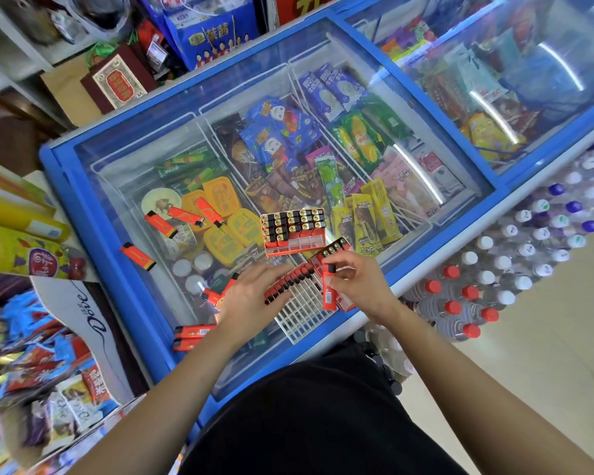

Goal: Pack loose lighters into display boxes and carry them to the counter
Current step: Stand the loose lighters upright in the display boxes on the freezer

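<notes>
The right hand [360,281] pinches one lighter [329,293] upright over the tray [304,315] between the hands, while the left hand [251,298] lies flat-fingered on the row [287,284] already slotted; keep that row steadied and drop the lighter straight into the next free cell. Loose lighters [160,225] lie left of the left hand, a part-filled box [294,234] just beyond both, on glass [124,186] where a nudge may slide them.

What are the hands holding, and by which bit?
The right hand pinches a red lighter near its black top. The left hand holds nothing, resting flat on a row of lighters.
</notes>
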Demonstrator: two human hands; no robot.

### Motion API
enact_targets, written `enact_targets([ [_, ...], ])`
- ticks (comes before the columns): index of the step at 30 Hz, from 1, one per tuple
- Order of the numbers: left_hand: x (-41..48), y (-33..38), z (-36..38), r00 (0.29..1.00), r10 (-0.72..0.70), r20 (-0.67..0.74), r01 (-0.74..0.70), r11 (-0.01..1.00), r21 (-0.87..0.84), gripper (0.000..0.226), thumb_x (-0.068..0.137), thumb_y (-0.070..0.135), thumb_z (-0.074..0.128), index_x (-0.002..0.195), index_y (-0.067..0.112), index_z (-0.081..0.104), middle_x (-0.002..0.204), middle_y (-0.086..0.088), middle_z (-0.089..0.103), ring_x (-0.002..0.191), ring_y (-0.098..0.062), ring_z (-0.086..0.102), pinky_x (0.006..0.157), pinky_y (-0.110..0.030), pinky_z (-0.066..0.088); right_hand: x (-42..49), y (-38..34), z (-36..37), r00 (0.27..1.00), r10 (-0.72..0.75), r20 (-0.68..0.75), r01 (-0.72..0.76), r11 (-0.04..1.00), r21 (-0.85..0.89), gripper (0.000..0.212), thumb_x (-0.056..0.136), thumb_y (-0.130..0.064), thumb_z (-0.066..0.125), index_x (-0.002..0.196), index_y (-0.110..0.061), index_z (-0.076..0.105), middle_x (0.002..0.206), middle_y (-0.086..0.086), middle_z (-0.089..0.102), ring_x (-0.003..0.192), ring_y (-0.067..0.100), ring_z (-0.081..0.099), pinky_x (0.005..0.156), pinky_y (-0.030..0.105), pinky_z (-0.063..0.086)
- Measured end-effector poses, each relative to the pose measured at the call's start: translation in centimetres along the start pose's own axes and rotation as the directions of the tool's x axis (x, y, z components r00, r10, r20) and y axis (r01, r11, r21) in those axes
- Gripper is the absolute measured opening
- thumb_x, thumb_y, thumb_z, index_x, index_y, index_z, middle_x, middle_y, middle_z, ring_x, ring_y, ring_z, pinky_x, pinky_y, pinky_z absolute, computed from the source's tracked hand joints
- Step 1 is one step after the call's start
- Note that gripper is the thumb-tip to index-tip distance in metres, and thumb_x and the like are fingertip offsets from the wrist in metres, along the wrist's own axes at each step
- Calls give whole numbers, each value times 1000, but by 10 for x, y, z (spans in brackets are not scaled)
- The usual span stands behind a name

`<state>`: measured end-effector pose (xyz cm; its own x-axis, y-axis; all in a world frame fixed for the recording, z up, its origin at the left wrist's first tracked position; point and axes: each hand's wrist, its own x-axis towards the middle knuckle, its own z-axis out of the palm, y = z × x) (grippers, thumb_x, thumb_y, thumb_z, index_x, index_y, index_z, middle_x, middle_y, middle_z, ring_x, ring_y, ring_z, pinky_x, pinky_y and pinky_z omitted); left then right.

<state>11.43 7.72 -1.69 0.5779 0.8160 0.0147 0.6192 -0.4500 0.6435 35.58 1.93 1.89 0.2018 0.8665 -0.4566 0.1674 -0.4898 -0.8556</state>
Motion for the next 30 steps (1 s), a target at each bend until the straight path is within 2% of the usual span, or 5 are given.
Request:
enact_targets([
  [4, -26, -9, -6, 997, -79, -22, 77, 993, -90, 36, 92, 27, 74, 126, 21, 70, 115, 8, 68, 96, -8, 65, 80, -32, 59, -5, 7, 3, 995, -46, -91, 41, 997, -60, 24, 84, -1, 75, 101, -18, 75, 96, 7, 71, 78, 10, 66, 68, 24, 57],
  [13, -35, -5, 0, 964, -260, -52, 239, 937, -253, 29, 90, 19, 76, 118, 21, 74, 104, 12, 68, 81, -5, 66, 76, -25, 59, -12, 20, 29, 947, -194, -256, 123, 956, -267, 17, 87, -6, 74, 91, -21, 68, 89, -18, 65, 83, 0, 65, 74, 8, 49],
  [23, -39, -5, 2, 956, -286, -65, 258, 926, -275, 29, 90, 20, 76, 119, 25, 73, 106, 13, 68, 83, -1, 65, 77, -23, 58, 0, 35, 41, 857, -497, -138, 308, 708, -636, 8, 86, -5, 75, 90, -10, 71, 86, -1, 63, 73, 11, 53, 60, 27, 51],
  [26, -44, -9, 0, 966, -257, -24, 239, 923, -300, 38, 91, 19, 75, 128, 24, 69, 112, 12, 67, 90, -3, 67, 82, -23, 58, 0, 36, 44, 872, -486, -65, 337, 691, -639, 10, 85, -5, 77, 88, -8, 69, 82, 4, 66, 66, 20, 59, 54, 40, 55],
  [30, -68, -22, -13, 971, -239, -25, 223, 935, -276, 52, 89, 21, 77, 137, 26, 61, 119, 14, 64, 97, 1, 66, 84, -13, 54, 1, 30, 42, 932, -361, -27, 274, 752, -599, 14, 88, -21, 76, 98, -12, 70, 87, 1, 70, 72, 19, 66, 68, 38, 59],
])
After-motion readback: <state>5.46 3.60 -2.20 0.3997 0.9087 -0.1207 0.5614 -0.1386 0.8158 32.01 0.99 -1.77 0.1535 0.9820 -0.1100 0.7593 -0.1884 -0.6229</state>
